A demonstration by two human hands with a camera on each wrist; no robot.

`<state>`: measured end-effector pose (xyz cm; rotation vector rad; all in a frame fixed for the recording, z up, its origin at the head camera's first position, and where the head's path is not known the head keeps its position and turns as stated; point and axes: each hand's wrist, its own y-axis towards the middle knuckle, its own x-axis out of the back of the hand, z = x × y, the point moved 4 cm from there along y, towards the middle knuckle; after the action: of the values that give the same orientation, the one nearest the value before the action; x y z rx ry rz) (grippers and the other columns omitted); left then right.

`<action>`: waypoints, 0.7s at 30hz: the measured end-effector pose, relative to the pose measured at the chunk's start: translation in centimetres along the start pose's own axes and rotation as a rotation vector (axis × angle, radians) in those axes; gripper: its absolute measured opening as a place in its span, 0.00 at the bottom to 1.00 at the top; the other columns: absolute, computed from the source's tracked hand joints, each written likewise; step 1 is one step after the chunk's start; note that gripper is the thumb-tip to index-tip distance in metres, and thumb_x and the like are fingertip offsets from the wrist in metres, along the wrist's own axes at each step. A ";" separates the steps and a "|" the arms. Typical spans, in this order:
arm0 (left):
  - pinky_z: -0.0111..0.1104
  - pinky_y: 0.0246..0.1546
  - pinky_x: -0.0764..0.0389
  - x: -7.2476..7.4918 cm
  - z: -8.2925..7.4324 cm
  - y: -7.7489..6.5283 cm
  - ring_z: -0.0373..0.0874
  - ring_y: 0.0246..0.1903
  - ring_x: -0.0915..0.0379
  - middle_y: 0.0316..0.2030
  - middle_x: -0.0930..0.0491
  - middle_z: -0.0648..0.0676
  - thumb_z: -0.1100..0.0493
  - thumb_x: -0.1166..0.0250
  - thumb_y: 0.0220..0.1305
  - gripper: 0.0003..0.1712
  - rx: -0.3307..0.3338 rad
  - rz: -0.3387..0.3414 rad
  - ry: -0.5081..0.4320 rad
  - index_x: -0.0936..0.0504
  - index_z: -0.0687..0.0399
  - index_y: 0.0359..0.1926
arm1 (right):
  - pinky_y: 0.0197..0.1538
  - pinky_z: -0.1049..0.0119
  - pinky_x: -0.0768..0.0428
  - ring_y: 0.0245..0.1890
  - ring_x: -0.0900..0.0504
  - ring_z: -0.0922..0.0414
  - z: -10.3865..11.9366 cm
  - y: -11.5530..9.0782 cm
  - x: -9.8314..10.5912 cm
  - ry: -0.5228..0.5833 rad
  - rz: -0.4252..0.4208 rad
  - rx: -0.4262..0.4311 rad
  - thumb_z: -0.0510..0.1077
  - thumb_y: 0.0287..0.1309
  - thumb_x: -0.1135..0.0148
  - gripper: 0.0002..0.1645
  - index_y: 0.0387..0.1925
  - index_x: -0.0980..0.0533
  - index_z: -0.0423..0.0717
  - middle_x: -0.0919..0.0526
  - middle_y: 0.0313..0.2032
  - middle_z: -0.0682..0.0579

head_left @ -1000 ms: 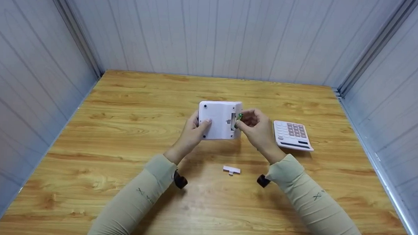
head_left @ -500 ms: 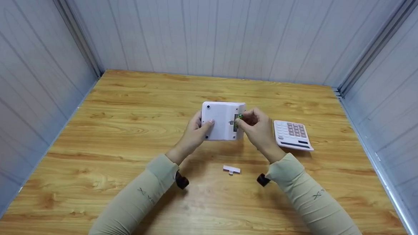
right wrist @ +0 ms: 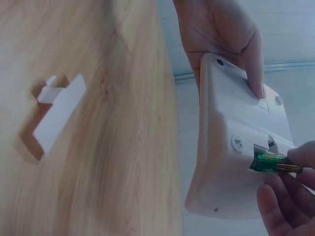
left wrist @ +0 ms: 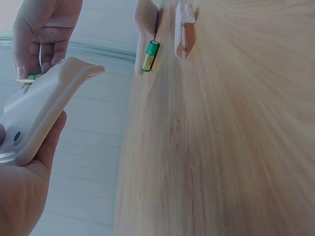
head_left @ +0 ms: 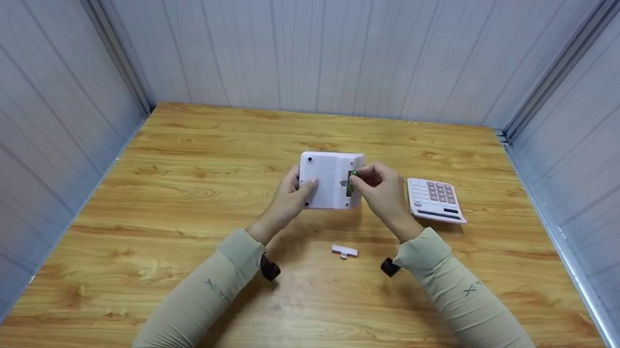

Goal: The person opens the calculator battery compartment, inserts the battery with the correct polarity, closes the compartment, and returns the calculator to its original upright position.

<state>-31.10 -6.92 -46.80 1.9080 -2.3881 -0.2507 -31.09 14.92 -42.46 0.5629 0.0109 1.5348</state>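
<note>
A white calculator (head_left: 323,180) is held up off the table with its back and uncovered battery slot showing. My left hand (head_left: 290,191) grips its left side, thumb pressed on the back. At the slot, my right hand (head_left: 384,193) pinches a green-and-gold battery (right wrist: 273,163) between thumb and finger. One end of that battery sits in the slot in the right wrist view, while fingertips cover its other end. The calculator's keys face away and are hidden.
Right of my right hand lies a second calculator (head_left: 436,200), keys up. A loose green battery (left wrist: 151,55) lies beside it in the left wrist view. A small white battery cover (head_left: 344,251) rests on the wooden table (head_left: 210,153), which panelled walls enclose.
The calculator has shifted slightly right toward my right hand. The pinched battery, earlier tilted out in front of the slot, now lies more in line with it.
</note>
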 end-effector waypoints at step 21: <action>0.54 0.58 0.11 0.1 0.0 -0.4 0.60 0.61 0.16 0.63 0.18 0.69 0.64 0.47 0.85 0.24 -0.018 0.020 0.027 0.33 0.64 0.75 | 0.45 0.73 0.17 0.46 0.21 0.57 -1.2 0.6 0.1 0.126 0.046 -0.303 0.40 0.71 0.30 0.15 0.53 0.19 0.35 0.15 0.48 0.47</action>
<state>-30.78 -7.08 -46.89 1.8666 -2.3782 -0.2423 -32.13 15.38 -43.29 0.2272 -0.1368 1.5783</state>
